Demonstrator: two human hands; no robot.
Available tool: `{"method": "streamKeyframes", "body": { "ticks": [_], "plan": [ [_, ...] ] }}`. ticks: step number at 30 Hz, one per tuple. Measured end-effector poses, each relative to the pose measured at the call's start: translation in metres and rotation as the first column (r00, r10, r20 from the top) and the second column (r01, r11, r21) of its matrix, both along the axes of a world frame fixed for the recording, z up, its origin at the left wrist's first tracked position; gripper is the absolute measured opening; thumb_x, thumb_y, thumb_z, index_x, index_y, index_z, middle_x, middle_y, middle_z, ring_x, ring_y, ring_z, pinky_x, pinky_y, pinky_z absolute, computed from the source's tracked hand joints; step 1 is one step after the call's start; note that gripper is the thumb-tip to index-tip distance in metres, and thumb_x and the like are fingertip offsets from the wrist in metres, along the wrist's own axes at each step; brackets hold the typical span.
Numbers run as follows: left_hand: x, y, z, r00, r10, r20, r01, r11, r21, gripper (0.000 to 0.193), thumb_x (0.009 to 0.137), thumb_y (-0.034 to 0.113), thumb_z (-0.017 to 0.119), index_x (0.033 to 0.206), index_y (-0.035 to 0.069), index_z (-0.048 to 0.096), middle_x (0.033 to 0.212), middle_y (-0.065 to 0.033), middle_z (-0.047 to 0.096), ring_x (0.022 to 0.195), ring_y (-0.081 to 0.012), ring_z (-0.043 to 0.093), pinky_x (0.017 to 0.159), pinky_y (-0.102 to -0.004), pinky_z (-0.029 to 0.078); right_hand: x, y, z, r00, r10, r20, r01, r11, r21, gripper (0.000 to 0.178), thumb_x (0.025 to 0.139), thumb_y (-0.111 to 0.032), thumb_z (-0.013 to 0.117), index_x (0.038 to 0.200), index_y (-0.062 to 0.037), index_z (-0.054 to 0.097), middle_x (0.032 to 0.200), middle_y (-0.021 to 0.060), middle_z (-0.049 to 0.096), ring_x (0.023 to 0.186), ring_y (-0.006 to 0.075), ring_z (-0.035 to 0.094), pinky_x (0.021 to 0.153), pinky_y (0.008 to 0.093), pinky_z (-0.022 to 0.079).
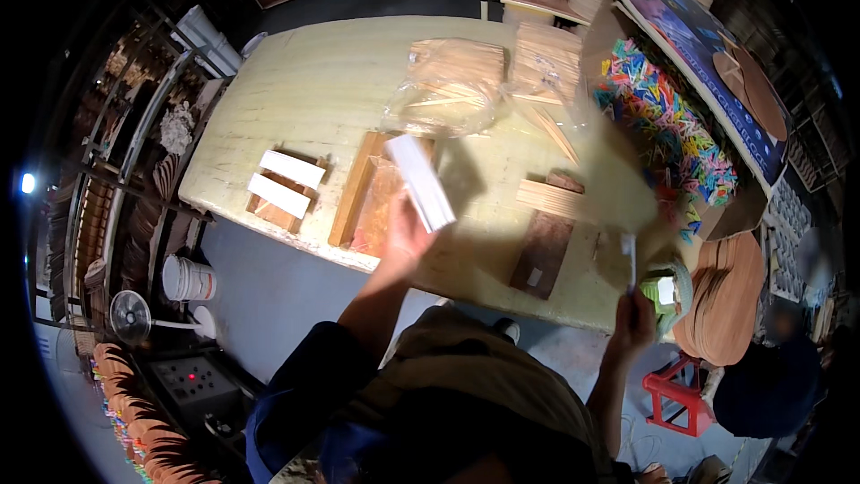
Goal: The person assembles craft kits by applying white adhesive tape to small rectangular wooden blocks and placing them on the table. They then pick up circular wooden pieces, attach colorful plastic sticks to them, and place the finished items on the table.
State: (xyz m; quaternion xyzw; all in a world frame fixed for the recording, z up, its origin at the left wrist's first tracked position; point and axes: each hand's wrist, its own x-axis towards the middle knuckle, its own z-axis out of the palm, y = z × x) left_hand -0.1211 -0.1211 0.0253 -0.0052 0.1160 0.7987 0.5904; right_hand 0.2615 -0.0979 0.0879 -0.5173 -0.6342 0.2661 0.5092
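Observation:
My left hand (408, 235) is closed around a white rectangular block (421, 181), tilted above the near edge of the table. Just behind and left of it lies a shallow wooden tray (350, 193) with a stained bottom. My right hand (634, 315) grips the dark handle of a slim brush (630, 260), its pale head pointing up. Beside that hand stands a green container (661, 294) with something white in it. Between my hands, a row of thin wooden strips (551, 197) lies across a brown board (543, 251).
White strips (279, 195) rest on a wooden holder at left. Bags of wooden sticks (457, 67) lie at the back. A carton of coloured clothespins (658, 116) stands right, near stacked curved wooden plates (721, 296), a red stool (674, 399) and a person in dark clothing (770, 385).

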Motion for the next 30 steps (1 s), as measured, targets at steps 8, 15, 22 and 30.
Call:
{"method": "streamKeyframes", "body": {
  "ticks": [8, 15, 22, 30],
  "plan": [
    [-0.104, 0.001, -0.059, 0.969, 0.228, -0.093, -0.230, 0.973, -0.002, 0.048, 0.068, 0.017, 0.067, 0.113, 0.004, 0.057, 0.118, -0.0122, 0.060, 0.115, -0.0299, 0.053, 0.104, -0.0471, 0.039, 0.011, -0.010, -0.030, 0.961, -0.070, -0.266, 0.008, 0.974, -0.227, 0.022, 0.087, -0.001, 0.062, 0.110, -0.0006, 0.066, 0.080, -0.0022, 0.056, 0.064, 0.0023, 0.045, 0.056, 0.0165, 0.034],
    [-0.114, 0.002, -0.103, 0.946, 0.300, -0.121, -0.312, 0.945, -0.099, 0.044, 0.071, 0.004, 0.058, 0.115, -0.001, 0.054, 0.125, -0.0160, 0.055, 0.118, -0.0301, 0.052, 0.103, -0.0475, 0.042, 0.005, -0.014, -0.026, 0.972, -0.048, -0.231, 0.001, 0.980, -0.200, 0.023, 0.089, -0.004, 0.062, 0.111, -0.0016, 0.066, 0.072, -0.0045, 0.055, 0.057, 0.0014, 0.041, 0.051, 0.0165, 0.031],
    [-0.006, 0.018, -0.003, 0.171, 0.043, -0.984, -0.579, 0.813, -0.065, 0.033, 0.083, -0.001, 0.061, 0.114, 0.004, 0.053, 0.101, -0.0090, 0.056, 0.096, -0.0236, 0.057, 0.084, -0.0333, 0.047, 0.027, -0.031, -0.026, 0.934, -0.156, -0.321, 0.087, 0.972, -0.219, 0.026, 0.088, -0.006, 0.064, 0.113, 0.0010, 0.064, 0.074, -0.0029, 0.060, 0.058, 0.0027, 0.044, 0.052, 0.0178, 0.034],
    [0.099, 0.136, -0.002, -0.887, 0.042, -0.460, 0.060, 0.998, -0.025, 0.058, 0.071, 0.023, 0.076, 0.124, 0.009, 0.056, 0.114, -0.0094, 0.059, 0.108, -0.0293, 0.053, 0.093, -0.0417, 0.041, 0.050, -0.045, -0.022, 0.914, -0.213, -0.344, 0.129, 0.959, -0.252, 0.026, 0.088, -0.010, 0.067, 0.112, 0.0010, 0.065, 0.077, -0.0027, 0.059, 0.059, 0.0030, 0.044, 0.052, 0.0179, 0.034]
  ]
}}
